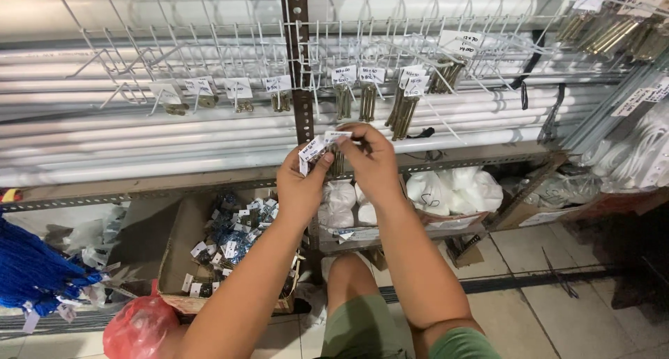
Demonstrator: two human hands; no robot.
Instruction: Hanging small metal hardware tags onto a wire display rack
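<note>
Held item: a small packet of brass-coloured bolts with white paper price tags, raised in front of the shelf upright, at about 12 o'clock from the person's knee.
Left hand: the left hand is pinched shut on the tags at the packet's 9 o'clock side.
Right hand: the right hand is closed over the packet's top edge, at its 3 o'clock.
Handling: likely small but dense; the metal is stiff, the paper tags thin and easy to tear, any plastic wrap slippery. Best gripped on the bolts themselves, not the tags.
Nearby: wire hooks with more tagged bolts hang at 12 o'clock; a cardboard box of tagged packets sits at 8 o'clock.
</note>
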